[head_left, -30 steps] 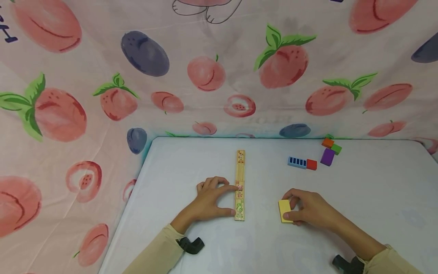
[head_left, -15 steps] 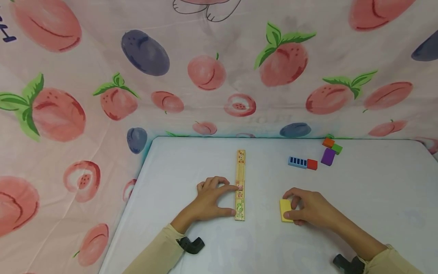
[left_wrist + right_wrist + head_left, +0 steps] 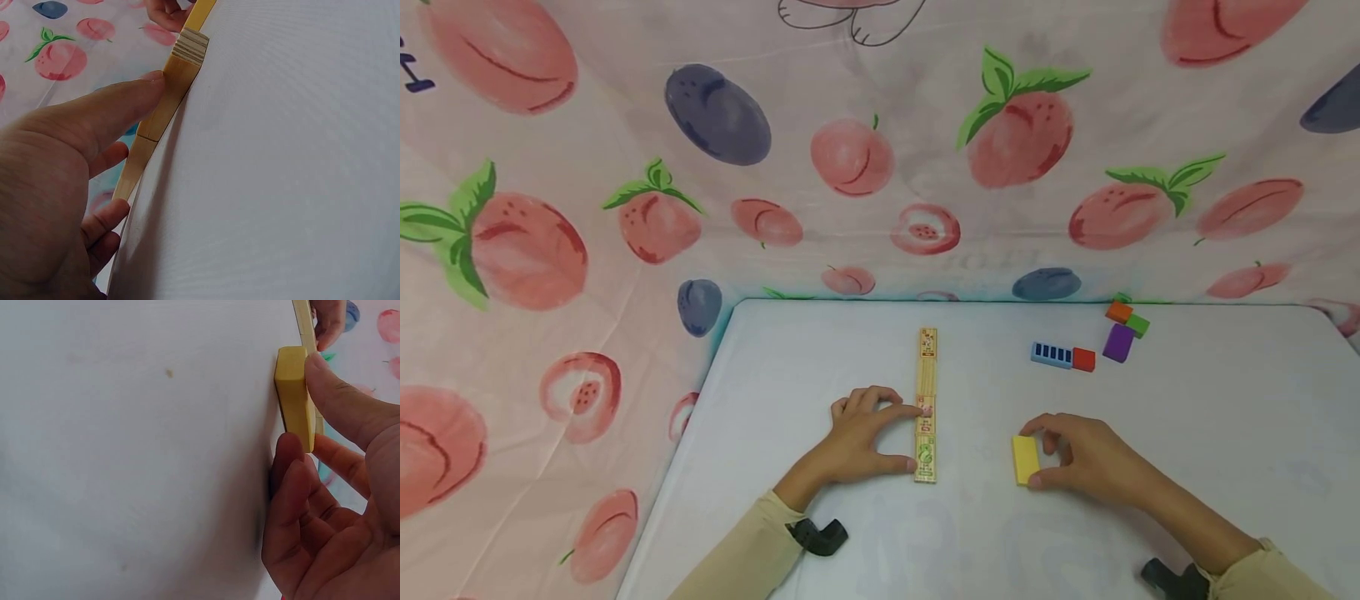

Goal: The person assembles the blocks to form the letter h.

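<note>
White counter (image 3: 1187, 417) boxed in by peach-print fabric (image 3: 880, 167). Left hand (image 3: 861, 442) pinches the near end of a long wooden strip (image 3: 927, 400) lying flat, running 12–6 at counter centre; thumb and index on its left edge. Right hand (image 3: 1078, 458) grips a yellow block (image 3: 1025, 459) between thumb and fingers, resting on the counter at 3 o'clock of the strip, well apart from it. At 1 o'clock: blue block (image 3: 1051, 355) touching red block (image 3: 1083, 359); purple (image 3: 1118, 342), orange (image 3: 1117, 312), green (image 3: 1138, 325) blocks clustered.
</note>
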`<state>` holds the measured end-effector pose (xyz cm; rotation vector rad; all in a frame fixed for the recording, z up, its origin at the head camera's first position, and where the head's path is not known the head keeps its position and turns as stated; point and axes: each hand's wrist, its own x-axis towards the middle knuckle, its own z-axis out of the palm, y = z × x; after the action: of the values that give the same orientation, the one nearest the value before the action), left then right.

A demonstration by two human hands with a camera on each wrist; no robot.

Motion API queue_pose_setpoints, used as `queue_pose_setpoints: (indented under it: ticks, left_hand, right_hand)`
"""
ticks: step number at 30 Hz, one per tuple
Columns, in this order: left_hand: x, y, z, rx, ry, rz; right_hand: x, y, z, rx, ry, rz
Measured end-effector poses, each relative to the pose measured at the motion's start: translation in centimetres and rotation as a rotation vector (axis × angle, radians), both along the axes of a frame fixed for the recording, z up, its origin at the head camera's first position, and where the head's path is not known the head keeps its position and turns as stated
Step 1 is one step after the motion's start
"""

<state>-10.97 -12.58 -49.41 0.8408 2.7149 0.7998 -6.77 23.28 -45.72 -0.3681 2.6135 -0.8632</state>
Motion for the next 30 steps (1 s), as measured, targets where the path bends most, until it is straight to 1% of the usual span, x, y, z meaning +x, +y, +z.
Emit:
queue_pose_setpoints:
  ticks: [9, 17, 24, 30]
  left_hand:
    - [0.03, 0.01, 0.15, 0.0, -0.005, 0.001]
    - [-0.02, 0.02, 0.13, 0.0, -0.001, 0.0]
    - [-0.01, 0.03, 0.17, -0.001, -0.003, 0.0]
    - [0.04, 0.01, 0.2, -0.001, -0.004, 0.0]
  right_hand:
    - [0.13, 0.01, 0.06, -0.002, 0.017, 0.005]
    - [0.0, 0.26, -0.11, -0.001, 0.0, 0.0]
    - [-0.08, 0.57, -0.29, -0.016, 0.008, 0.005]
    - [-0.07, 0.54, -0.32, -0.02, -0.022, -0.019]
